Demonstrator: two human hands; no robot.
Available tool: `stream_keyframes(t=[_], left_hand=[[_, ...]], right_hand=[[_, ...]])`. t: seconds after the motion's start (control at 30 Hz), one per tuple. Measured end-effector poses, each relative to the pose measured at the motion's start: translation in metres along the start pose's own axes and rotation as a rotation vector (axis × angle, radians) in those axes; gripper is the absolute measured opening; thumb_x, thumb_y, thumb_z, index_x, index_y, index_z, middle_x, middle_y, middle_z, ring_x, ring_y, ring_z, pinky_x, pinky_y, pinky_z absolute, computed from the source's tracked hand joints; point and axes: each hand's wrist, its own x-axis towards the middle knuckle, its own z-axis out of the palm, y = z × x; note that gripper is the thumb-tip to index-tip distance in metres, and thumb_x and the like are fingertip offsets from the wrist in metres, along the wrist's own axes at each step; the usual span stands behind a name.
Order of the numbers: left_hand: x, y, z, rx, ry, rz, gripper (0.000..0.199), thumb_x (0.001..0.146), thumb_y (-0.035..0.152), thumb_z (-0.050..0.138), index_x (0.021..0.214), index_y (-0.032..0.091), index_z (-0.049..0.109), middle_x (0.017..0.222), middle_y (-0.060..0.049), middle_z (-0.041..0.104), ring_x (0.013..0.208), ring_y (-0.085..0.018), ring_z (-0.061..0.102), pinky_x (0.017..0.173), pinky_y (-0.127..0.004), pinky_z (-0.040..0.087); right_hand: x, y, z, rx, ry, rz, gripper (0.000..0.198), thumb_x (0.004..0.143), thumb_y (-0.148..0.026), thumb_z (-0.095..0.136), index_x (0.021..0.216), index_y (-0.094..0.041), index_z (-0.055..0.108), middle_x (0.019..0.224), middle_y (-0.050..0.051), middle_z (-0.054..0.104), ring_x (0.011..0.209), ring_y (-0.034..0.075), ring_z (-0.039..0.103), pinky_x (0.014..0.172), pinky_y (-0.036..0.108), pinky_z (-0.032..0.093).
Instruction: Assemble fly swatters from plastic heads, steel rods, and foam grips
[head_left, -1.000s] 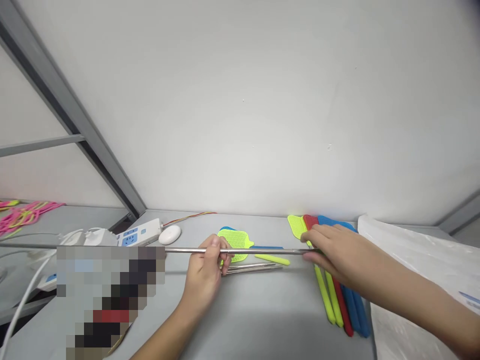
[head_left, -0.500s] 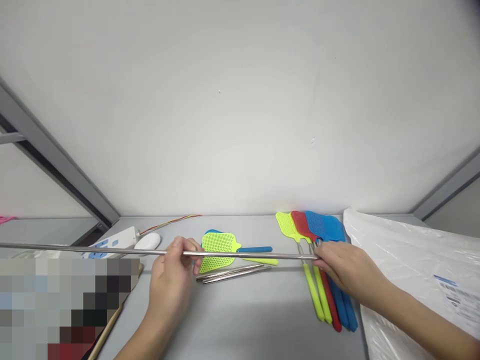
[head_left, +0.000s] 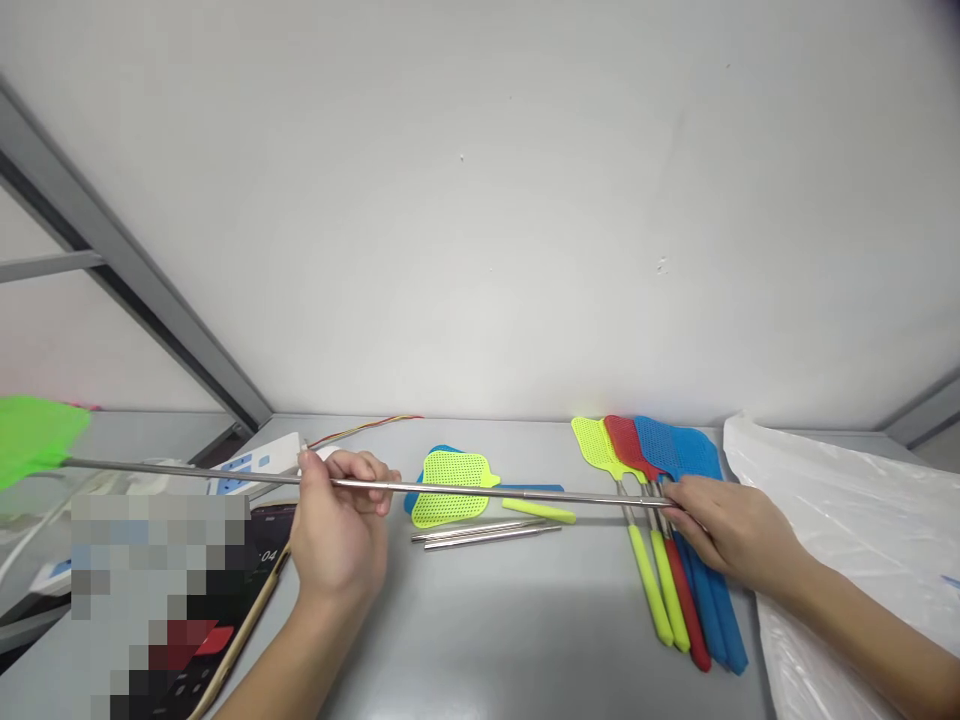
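A fly swatter with a long metal rod (head_left: 465,491) spans the view above the table, its bright green head (head_left: 34,438) out at the left edge. My left hand (head_left: 341,530) is closed round the rod, thumb up and fingers curled. At the rod's other end my right hand (head_left: 727,525) grips it; that end is hidden under the fingers. Below my right hand several finished-looking fly swatters (head_left: 660,560) lie side by side, yellow-green, red and blue. Between my hands lie a loose yellow-green swatter head (head_left: 452,488), a blue handle (head_left: 551,489), a yellow-green handle (head_left: 538,511) and metal rods (head_left: 487,535).
A white plastic bag (head_left: 840,520) covers the right side of the grey table (head_left: 480,640). At the left are a white power strip (head_left: 262,460) and a phone (head_left: 259,570), partly blurred out. A pale wall (head_left: 487,250) closes off the back.
The view has shifted left, so the table things appear further right. The rod has moved right past my left hand, bringing the green head into view. Both hands still grip it.
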Motion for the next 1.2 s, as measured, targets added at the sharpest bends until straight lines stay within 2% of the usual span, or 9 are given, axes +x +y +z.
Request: stream_keyframes(t=[0.1,0.3,0.43,0.57,0.67,0.8,0.9,1.03,1.2], left_hand=[[0.006,0.003,-0.001,0.001,0.024,0.016,0.054,0.095,0.046,0.029,0.053,0.018,0.048,0.042,0.003,0.038,0.041,-0.01,0.035,0.062,-0.03,0.044],[0.016,0.011,-0.01,-0.036,0.104,0.009,0.045,0.091,0.039,0.037,0.051,0.018,0.043,0.041,0.004,0.033,0.041,-0.01,0.031,0.06,-0.028,0.042],[0.015,0.003,-0.01,-0.027,0.103,-0.094,0.039,0.09,0.039,0.041,0.056,0.019,0.045,0.045,0.004,0.036,0.042,-0.01,0.033,0.06,-0.027,0.042],[0.001,-0.013,-0.003,0.061,-0.022,-0.211,0.042,0.09,0.051,0.039,0.067,0.02,0.055,0.05,0.002,0.046,0.045,-0.011,0.04,0.057,-0.027,0.04],[-0.013,-0.021,0.002,0.113,-0.158,-0.321,0.043,0.088,0.059,0.039,0.082,0.021,0.06,0.054,0.002,0.051,0.048,-0.014,0.045,0.059,-0.029,0.042],[-0.025,-0.027,0.007,0.133,-0.337,-0.442,0.048,0.087,0.063,0.039,0.093,0.02,0.061,0.062,-0.001,0.059,0.053,-0.016,0.053,0.062,-0.031,0.043],[-0.026,-0.031,0.008,0.128,-0.402,-0.48,0.047,0.088,0.06,0.041,0.097,0.019,0.061,0.069,-0.004,0.063,0.056,-0.017,0.056,0.064,-0.031,0.043],[-0.017,-0.032,0.006,0.057,-0.3,-0.42,0.034,0.088,0.05,0.049,0.099,0.019,0.061,0.068,-0.002,0.06,0.053,-0.015,0.053,0.066,-0.032,0.046],[0.002,-0.025,-0.001,0.01,-0.105,-0.24,0.023,0.089,0.039,0.051,0.097,0.02,0.06,0.065,0.003,0.054,0.052,-0.011,0.048,0.071,-0.03,0.047]], right_hand=[[0.001,0.0,-0.003,-0.037,0.006,-0.025,0.021,0.098,-0.029,0.039,0.082,-0.021,0.05,0.065,-0.001,0.053,0.057,0.013,0.051,0.055,0.025,0.03],[0.009,-0.002,-0.005,-0.084,0.035,-0.043,0.027,0.099,-0.03,0.036,0.078,-0.02,0.05,0.064,-0.001,0.054,0.057,0.014,0.049,0.055,0.026,0.03],[0.011,0.001,-0.003,-0.11,0.056,0.002,0.023,0.098,-0.03,0.041,0.084,-0.019,0.055,0.065,0.0,0.056,0.058,0.015,0.048,0.059,0.028,0.032],[0.011,0.005,-0.001,-0.17,0.101,0.123,0.016,0.096,-0.022,0.046,0.106,-0.015,0.057,0.089,0.007,0.065,0.079,0.019,0.055,0.074,0.033,0.037],[0.01,0.003,0.001,-0.18,0.1,0.131,0.019,0.094,-0.015,0.049,0.111,-0.016,0.057,0.098,0.008,0.065,0.087,0.021,0.056,0.083,0.038,0.037],[0.007,0.002,0.008,-0.132,0.105,0.115,0.027,0.09,-0.006,0.048,0.112,-0.016,0.058,0.098,0.008,0.065,0.086,0.021,0.056,0.084,0.038,0.039],[0.005,0.004,0.012,-0.113,0.113,0.129,0.026,0.09,-0.007,0.048,0.111,-0.016,0.059,0.096,0.01,0.064,0.086,0.022,0.056,0.078,0.036,0.041],[0.001,0.008,0.011,-0.058,0.076,0.194,0.024,0.092,-0.013,0.045,0.11,-0.019,0.06,0.096,0.01,0.064,0.086,0.023,0.056,0.073,0.035,0.043],[-0.005,0.015,0.011,0.031,0.18,0.238,0.02,0.093,-0.018,0.045,0.107,-0.02,0.06,0.096,0.009,0.063,0.085,0.023,0.056,0.072,0.036,0.044]])
